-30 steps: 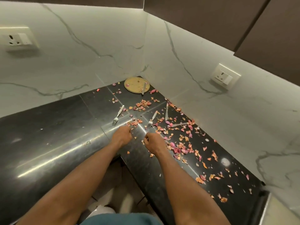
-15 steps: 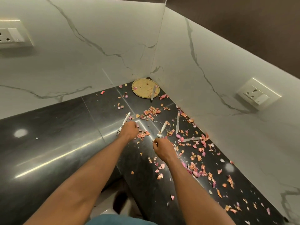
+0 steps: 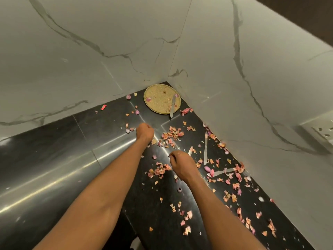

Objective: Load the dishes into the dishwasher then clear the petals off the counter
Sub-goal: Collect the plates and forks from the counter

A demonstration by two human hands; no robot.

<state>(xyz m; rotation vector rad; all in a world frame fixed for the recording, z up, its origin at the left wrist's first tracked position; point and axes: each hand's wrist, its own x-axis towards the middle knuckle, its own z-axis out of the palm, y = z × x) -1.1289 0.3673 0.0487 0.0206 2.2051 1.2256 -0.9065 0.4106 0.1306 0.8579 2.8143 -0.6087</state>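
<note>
Barely started: forks are only just being gripped, one in the curled right hand (image 3: 182, 165), apparently one in the fisted left hand (image 3: 144, 131), while plate (image 3: 158, 103), knives (image 3: 205, 150) and petals (image 3: 171, 134) are still sitting toward the table's back corner.

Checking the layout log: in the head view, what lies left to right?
A small red scrap, left hand, right hand gripping a silver metal fork, silver table knife by the wall, white wall socket.
</note>
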